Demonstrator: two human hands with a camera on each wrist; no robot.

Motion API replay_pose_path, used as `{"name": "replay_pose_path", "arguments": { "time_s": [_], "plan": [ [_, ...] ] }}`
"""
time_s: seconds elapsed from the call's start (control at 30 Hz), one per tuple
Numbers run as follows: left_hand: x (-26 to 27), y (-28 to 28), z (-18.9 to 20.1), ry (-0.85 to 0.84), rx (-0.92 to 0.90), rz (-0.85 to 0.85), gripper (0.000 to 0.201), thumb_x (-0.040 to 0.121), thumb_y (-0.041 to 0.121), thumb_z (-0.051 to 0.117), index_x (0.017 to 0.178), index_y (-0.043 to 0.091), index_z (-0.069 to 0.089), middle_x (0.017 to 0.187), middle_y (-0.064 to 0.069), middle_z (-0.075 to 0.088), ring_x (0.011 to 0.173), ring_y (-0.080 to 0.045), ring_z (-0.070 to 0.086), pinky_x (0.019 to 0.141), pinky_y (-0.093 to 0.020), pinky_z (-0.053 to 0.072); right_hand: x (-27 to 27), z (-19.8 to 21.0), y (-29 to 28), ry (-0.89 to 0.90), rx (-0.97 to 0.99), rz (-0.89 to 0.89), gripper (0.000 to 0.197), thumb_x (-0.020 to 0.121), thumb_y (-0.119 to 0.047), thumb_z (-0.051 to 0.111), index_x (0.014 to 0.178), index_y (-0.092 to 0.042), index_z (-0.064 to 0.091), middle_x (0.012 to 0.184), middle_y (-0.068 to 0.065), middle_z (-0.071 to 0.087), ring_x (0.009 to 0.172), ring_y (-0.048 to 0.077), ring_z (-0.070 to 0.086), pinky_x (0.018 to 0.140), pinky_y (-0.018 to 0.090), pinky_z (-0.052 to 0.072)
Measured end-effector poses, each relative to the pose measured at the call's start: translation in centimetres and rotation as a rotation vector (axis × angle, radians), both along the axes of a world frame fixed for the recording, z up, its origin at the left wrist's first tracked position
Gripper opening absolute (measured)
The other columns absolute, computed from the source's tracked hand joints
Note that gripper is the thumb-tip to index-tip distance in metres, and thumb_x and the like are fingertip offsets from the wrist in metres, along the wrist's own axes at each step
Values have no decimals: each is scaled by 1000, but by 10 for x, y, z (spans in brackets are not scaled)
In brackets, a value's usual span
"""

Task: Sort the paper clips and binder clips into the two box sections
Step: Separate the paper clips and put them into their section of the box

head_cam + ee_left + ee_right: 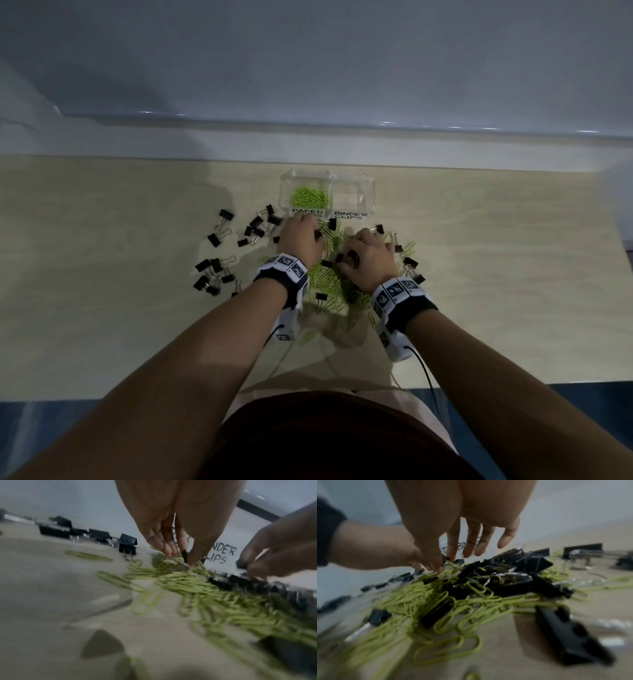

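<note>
— Left wrist view first: fingertips of the left hand bunched together, pointing straight down into the green paper clips just in front of the box.

— Pinching one?

— Cannot tell; too blurred there, and dark nails muddling it.

— And the other?

— Fingers of the right hand loose and spread, hanging over the heap with nothing gripped, thumb reaching down to the pile beside the left fingertips. Also in front of the box, on its BINDER CLIPS side.

— Below them?

— Black binder clips tangled into the green ones, all heaped in front of the box and not in it.

— Inside the box?

— A small mound of green paper clips in the section marked PAPER CLIPS; only clear plastic visible in the neighbouring section.

— Further out?

— More black binder clips scattered left of the box, a few to its front right, all loose on the pale wooden table. Marker-patterned wrist bands on both forearms, nearer the body than the box.
</note>
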State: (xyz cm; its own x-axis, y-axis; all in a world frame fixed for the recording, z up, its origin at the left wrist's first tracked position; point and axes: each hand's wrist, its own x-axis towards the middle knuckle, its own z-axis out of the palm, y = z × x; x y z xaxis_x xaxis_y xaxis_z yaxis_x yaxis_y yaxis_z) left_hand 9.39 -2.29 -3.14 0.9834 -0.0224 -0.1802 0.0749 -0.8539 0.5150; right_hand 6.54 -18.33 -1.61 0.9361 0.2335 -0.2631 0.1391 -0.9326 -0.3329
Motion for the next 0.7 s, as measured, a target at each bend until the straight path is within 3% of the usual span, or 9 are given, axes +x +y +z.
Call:
{"name": "replay_pose_path", "arguments": {
  "time_s": [0.07,0.13,0.27,0.4,0.5,0.6,0.7],
  "plan": [
    [-5,8,4,-44,12,-125,15,85,14,59,98,8,53,103,-9,58,98,-25,50,83,-33,43,-2,-2,-9,-43,166,-116,26,77,-43,63,90,-20,63,98,-3,53,95,18,50,92,44,39],
    [-9,21,8,-61,28,-227,13,88,11,54,100,8,52,101,-9,59,97,-24,51,83,-33,44,-2,-2,-21,-75,298,-243,25,78,-47,57,83,-22,61,93,-6,54,88,17,54,86,48,47],
    [-17,53,13,-58,5,-240,8,85,8,56,92,7,52,92,-8,57,87,-21,51,78,-38,47,5,-1,-46,-125,209,-342,32,78,-43,50,86,-17,65,91,-1,57,88,23,56,85,44,44],
    [-27,79,16,-79,-123,-37,12,82,12,63,90,10,54,84,0,56,76,-13,52,67,-26,42,13,1,-46,-149,-46,-216,28,80,-34,53,95,-14,66,100,3,59,96,27,52,87,44,38],
    [-30,93,13,-75,-128,69,14,82,13,63,94,10,56,84,0,56,76,-15,53,68,-26,42,17,4,-26,-181,-50,-26,27,81,-27,54,102,-14,64,106,2,61,97,25,53,87,44,39],
    [-29,97,7,-105,43,33,17,81,11,58,98,6,58,99,-11,58,94,-27,53,81,-39,47,22,5,0,-144,-40,146,35,81,-18,52,115,-16,60,121,0,59,109,24,51,91,45,37],
    [-24,79,7,-154,128,-113,27,82,6,54,107,2,61,112,-15,57,107,-32,50,94,-44,43,27,5,16,-27,-139,216,48,86,-14,48,133,-18,45,140,-2,43,124,25,39,100,52,32]
  ]
}}
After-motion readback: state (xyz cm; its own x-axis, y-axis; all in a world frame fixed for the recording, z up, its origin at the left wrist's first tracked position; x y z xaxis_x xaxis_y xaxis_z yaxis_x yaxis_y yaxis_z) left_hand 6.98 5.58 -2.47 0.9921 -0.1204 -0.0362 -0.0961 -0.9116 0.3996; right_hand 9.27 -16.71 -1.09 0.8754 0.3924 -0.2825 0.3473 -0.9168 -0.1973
